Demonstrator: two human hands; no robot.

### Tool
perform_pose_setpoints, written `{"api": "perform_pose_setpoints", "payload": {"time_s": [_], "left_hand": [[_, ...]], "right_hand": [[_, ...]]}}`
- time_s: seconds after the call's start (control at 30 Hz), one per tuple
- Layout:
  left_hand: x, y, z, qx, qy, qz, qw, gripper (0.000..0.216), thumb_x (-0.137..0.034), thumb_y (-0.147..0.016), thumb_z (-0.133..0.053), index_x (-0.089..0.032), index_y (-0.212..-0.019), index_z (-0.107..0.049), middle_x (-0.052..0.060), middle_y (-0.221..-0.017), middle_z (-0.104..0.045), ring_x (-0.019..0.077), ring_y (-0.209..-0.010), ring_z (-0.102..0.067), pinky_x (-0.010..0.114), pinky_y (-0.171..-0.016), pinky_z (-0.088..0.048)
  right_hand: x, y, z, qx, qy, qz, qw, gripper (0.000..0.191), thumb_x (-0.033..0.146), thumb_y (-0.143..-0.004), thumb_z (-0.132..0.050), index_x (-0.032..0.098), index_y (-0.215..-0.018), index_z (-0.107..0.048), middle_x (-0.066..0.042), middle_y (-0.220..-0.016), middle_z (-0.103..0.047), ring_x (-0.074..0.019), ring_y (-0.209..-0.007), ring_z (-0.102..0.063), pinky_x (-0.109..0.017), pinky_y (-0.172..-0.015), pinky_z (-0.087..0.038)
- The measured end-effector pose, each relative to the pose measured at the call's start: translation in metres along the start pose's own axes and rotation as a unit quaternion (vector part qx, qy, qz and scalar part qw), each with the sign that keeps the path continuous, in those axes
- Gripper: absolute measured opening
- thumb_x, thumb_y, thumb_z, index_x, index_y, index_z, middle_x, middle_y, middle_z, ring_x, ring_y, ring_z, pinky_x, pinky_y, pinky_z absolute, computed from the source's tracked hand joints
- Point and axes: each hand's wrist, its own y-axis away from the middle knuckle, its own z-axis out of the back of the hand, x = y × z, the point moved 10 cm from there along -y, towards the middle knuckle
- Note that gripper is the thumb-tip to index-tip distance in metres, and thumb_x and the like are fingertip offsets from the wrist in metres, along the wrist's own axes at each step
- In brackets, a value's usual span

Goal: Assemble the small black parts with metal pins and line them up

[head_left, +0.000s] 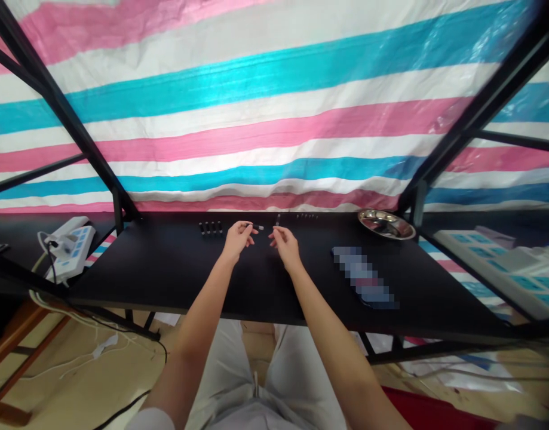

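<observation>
My left hand (238,239) hovers over the black table (175,269), its fingers pinched on a small dark and light piece (258,227). My right hand (284,245) is close beside it, fingers curled, a fingertip near the same piece; whether it holds anything I cannot make out. A small upright part (278,220) stands just behind the hands. A row of small black cylinders (211,229) stands to the left of my left hand.
A steel bowl (385,224) sits at the back right. A blurred flat item (364,276) lies right of my hands. Tiny dark parts (306,215) line the far edge. Power strips lie at the left (70,246) and right (502,263). Black frame posts flank the table.
</observation>
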Motion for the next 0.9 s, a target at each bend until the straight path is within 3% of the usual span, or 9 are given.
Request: {"api": "perform_pose_setpoints", "payload": {"time_s": [0.13, 0.3, 0.53, 0.9], "left_hand": [[-0.018, 0.026, -0.014, 0.003, 0.087, -0.015, 0.996, 0.034, -0.036, -0.069, -0.064, -0.014, -0.092, -0.057, 0.003, -0.075, -0.063, 0.0044, -0.044, -0.049, 0.018, -0.041, -0.033], [-0.026, 0.042, -0.01, -0.022, 0.117, -0.024, 0.993, 0.036, -0.037, -0.067, -0.065, -0.013, -0.093, -0.058, 0.004, -0.075, -0.064, 0.0041, -0.045, -0.049, 0.018, -0.042, -0.034], [-0.038, 0.052, 0.009, -0.075, 0.093, -0.061, 0.991, 0.032, -0.037, -0.067, -0.065, -0.013, -0.087, -0.059, 0.002, -0.07, -0.062, 0.0034, -0.044, -0.047, 0.017, -0.042, -0.033], [-0.039, 0.053, 0.015, -0.11, 0.039, -0.058, 0.991, 0.032, -0.045, -0.071, -0.06, -0.014, -0.075, -0.055, 0.001, -0.064, -0.059, 0.0042, -0.042, -0.045, 0.018, -0.042, -0.033]], "right_hand": [[0.042, 0.008, -0.019, 0.027, -0.095, 0.011, 0.995, 0.041, 0.051, -0.075, -0.051, 0.018, -0.099, -0.054, 0.0, -0.069, -0.058, -0.0082, -0.051, -0.05, -0.022, -0.049, -0.039], [0.078, 0.018, -0.029, 0.046, -0.115, 0.038, 0.992, 0.029, 0.043, -0.073, -0.058, 0.02, -0.091, -0.057, 0.007, -0.053, -0.042, -0.0059, -0.043, -0.036, -0.021, -0.043, -0.03], [0.099, 0.024, -0.034, 0.058, -0.087, 0.091, 0.99, 0.028, 0.043, -0.075, -0.057, 0.02, -0.09, -0.058, 0.006, -0.053, -0.043, -0.0073, -0.048, -0.039, -0.021, -0.046, -0.031], [0.103, 0.025, -0.034, 0.057, -0.048, 0.125, 0.989, 0.027, 0.043, -0.077, -0.054, 0.021, -0.091, -0.057, 0.005, -0.054, -0.044, -0.0081, -0.049, -0.038, -0.022, -0.047, -0.03]]}}
